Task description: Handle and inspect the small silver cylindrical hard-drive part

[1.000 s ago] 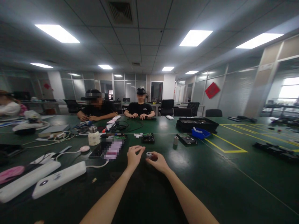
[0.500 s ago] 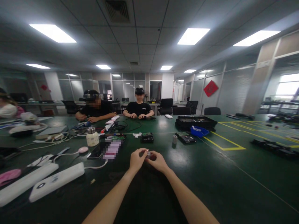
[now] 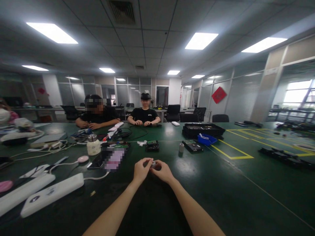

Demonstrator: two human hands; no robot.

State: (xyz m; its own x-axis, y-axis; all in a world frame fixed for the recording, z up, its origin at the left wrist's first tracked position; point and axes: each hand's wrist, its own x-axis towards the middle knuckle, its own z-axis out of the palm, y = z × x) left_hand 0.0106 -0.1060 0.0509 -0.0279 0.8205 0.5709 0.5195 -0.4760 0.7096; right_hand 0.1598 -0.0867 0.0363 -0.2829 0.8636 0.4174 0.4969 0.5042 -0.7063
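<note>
Between my hands is a small silvery metal cylinder (image 3: 154, 163), mostly covered by my fingers, so its full shape does not show. My left hand (image 3: 141, 171) is closed, its thumb and index finger pinching the part from the left. From the other side, the curled fingers of my right hand (image 3: 162, 171) grip it too. Farther forward and to the right, a similar-looking metal cylinder (image 3: 181, 147) stands upright on the green tabletop (image 3: 236, 200). Directly ahead lies a dark module with a green circuit board (image 3: 152, 146); another such module (image 3: 194, 146) sits beside the standing cylinder.
A blue tray (image 3: 207, 140) lies before a black housing (image 3: 203, 130). Leftward are a cream bottle (image 3: 94, 145), a phone (image 3: 114, 159) wired to a white power bank (image 3: 52, 195), and tangled cables. Two people sit across the table, their hands on its far side.
The view has shifted slightly, moving most things a little leftward in the picture. My hands stay together around the small cylinder, with only a slight shift of the fingers.
</note>
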